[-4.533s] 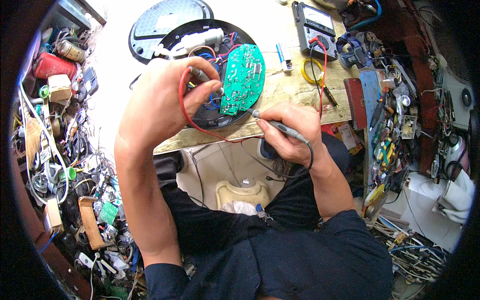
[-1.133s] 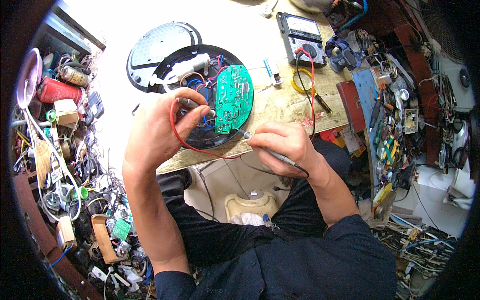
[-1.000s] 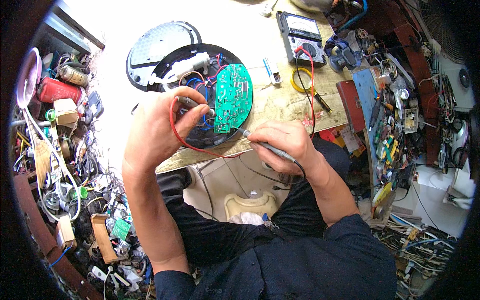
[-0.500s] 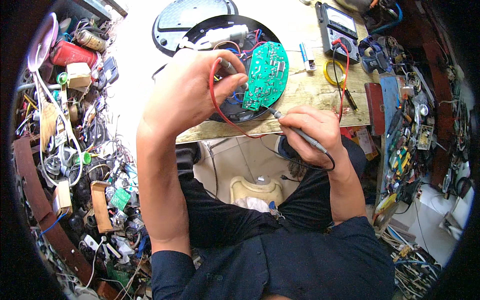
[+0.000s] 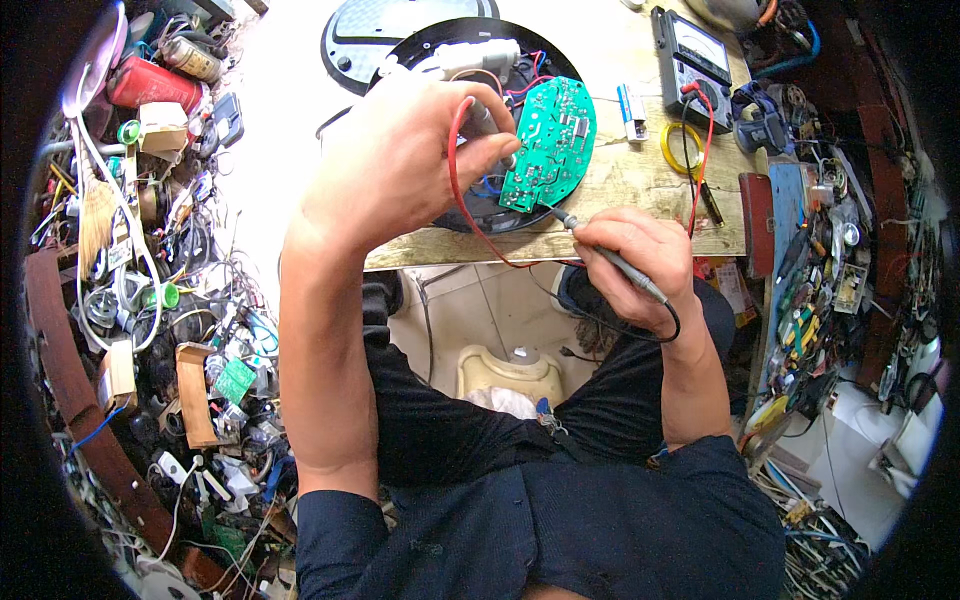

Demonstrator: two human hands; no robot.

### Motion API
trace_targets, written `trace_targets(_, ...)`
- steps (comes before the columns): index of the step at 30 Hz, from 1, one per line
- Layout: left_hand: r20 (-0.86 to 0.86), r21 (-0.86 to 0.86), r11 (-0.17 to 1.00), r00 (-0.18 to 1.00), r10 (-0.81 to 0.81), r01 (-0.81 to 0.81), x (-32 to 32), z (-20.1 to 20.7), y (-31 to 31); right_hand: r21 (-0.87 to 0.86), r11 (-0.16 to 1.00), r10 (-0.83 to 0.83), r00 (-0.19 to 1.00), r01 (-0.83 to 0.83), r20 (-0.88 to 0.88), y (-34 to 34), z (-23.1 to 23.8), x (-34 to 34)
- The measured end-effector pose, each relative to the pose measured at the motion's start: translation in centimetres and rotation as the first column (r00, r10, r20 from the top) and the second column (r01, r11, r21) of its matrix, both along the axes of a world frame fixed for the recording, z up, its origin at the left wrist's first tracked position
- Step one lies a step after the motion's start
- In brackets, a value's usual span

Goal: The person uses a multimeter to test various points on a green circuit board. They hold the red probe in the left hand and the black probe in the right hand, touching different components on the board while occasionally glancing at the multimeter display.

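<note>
left hand [image 5: 400,165] is gripping a red-leaded test probe [image 5: 482,118], fingers curled tight, tip just past the fingertips on the board | green circuit board [image 5: 550,140] is sitting tilted in the round black housing [image 5: 530,55], between both hands | right hand [image 5: 635,265] is pinching a black-leaded probe [image 5: 610,262] pen-style, tip touching the board's lower edge | analog multimeter [image 5: 692,50] is lying well beyond the right fingers
</note>
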State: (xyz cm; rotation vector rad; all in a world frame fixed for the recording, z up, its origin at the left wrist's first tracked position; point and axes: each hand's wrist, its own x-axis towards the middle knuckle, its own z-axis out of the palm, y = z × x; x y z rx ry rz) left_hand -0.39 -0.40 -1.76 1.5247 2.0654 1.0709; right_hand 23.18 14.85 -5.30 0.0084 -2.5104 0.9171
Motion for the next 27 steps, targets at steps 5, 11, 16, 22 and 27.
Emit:
trace_targets(5,-0.012,0.024,1.000,1.000,-0.004,0.004,-0.12,-0.24,0.10,-0.006,1.000,-0.011,1.000,0.011,0.017,0.03,-0.14,0.14)
trace_targets(11,-0.015,0.026,0.999,1.000,-0.020,0.020,-0.15,0.11,0.11,-0.005,1.000,-0.011,1.000,0.011,0.030,0.10,-0.20,0.17)
trace_targets(16,-0.011,0.031,0.999,1.000,-0.027,0.028,-0.29,-0.11,0.12,-0.007,1.000,-0.005,1.000,0.005,0.026,0.16,-0.20,0.07)
trace_targets(22,-0.016,0.047,0.998,0.999,-0.028,0.028,-0.30,-0.38,0.12,-0.015,1.000,-0.002,0.999,0.002,0.040,0.13,-0.14,0.05)
trace_targets(27,-0.021,0.076,0.997,1.000,-0.013,0.015,-0.24,-0.58,0.00,-0.012,1.000,-0.012,0.999,0.012,0.032,0.11,-0.28,0.06)
